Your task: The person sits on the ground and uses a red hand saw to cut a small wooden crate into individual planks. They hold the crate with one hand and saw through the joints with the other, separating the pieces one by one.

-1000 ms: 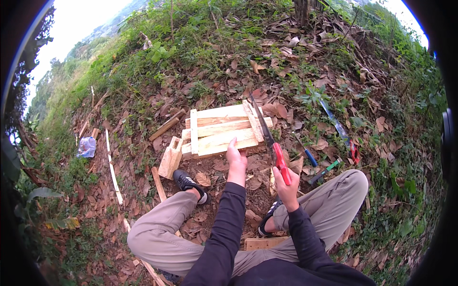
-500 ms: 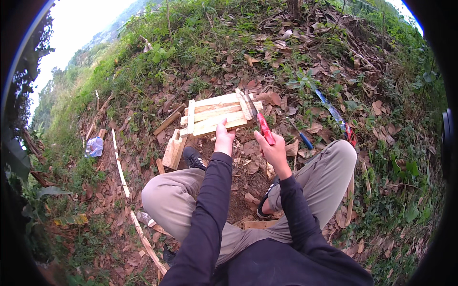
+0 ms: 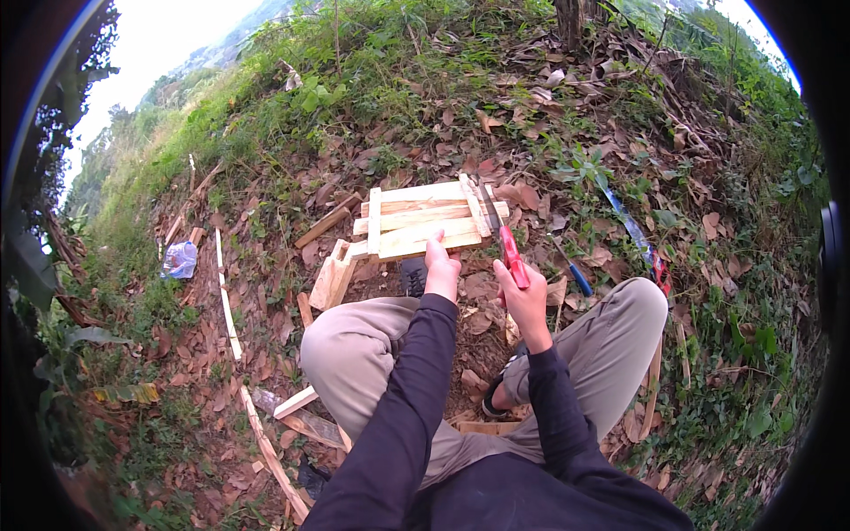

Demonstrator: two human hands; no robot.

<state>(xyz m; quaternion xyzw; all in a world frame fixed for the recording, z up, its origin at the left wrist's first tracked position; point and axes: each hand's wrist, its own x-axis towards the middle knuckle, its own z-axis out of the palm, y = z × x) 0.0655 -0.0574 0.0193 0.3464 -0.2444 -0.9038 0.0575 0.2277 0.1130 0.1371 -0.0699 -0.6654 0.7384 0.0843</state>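
Note:
A small panel of pale wooden slats [image 3: 416, 217], joined by a crosspiece at each end, is held out over the ground in front of me. My left hand [image 3: 442, 268] grips its near edge, thumb on top and fingers hidden beneath. In my right hand [image 3: 524, 296] is a red-handled tool [image 3: 511, 252] with a narrow dark blade; whether it is a knife or a saw I cannot tell. The blade points away from me, alongside the panel's right crosspiece. Whether it touches the wood is unclear.
A notched wood block [image 3: 333, 276] lies left of the panel. A blue-handled tool [image 3: 580, 279] and a long blue-and-red item [image 3: 633, 228] lie right. Thin wood strips [image 3: 228, 305] and a clear plastic bag [image 3: 180, 260] are on the leafy slope at left. My bent knees flank my arms.
The panel, both hands and the red-handled tool sit slightly further right and lower in view. The surroundings have shifted right too. Both grips are unchanged.

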